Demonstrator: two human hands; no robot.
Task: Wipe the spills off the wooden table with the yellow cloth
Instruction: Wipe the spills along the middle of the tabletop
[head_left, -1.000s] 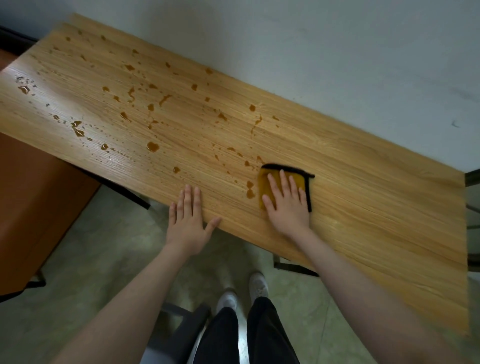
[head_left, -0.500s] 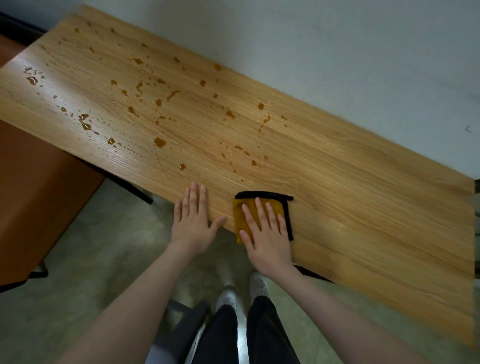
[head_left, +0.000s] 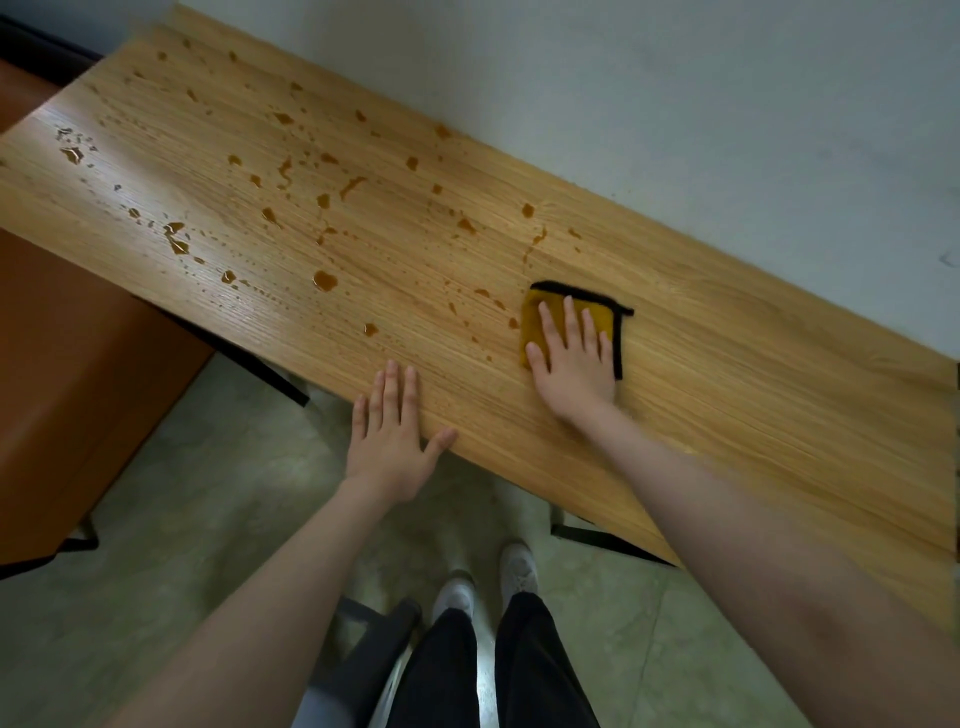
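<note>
Roughly a third done, judging by the wood: dry and bare on the right part of the wooden table (head_left: 753, 415), still spattered from the middle out to the far left. Left to wipe: the brown spills (head_left: 324, 279), too many to count exactly, several larger puddles among dozens of small drops, the nearest just left of the cloth. One yellow cloth (head_left: 550, 317), folded, black-edged, flat on the table right of centre, close to the far edge by the wall. Pressed down by the right hand (head_left: 574, 358), fingers straight and spread, palm on top, nothing pinched. Left hand (head_left: 389, 436) likewise flat and open, resting on the near table edge, well apart from the cloth. Two hands, one cloth, one table.
</note>
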